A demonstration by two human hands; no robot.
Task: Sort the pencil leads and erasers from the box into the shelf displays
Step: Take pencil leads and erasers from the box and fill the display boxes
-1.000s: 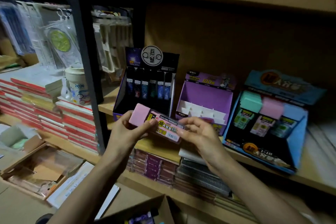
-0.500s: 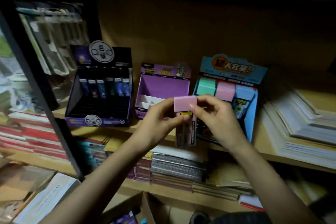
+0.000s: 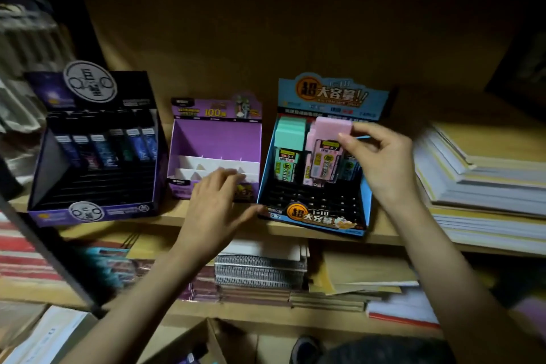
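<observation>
Pink-capped lead case [image 3: 328, 154], right hand [image 3: 384, 159] pinching cap

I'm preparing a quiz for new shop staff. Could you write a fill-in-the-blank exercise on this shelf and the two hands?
1. The pack that the right hand pinches at the blue display is ____.
2. The middle display, which holds no packs, is ____.
3. The mint pack stands on the ____ of the held pack.
4. The left hand holds ____.

Missing words: pink; purple; left; nothing.
</observation>
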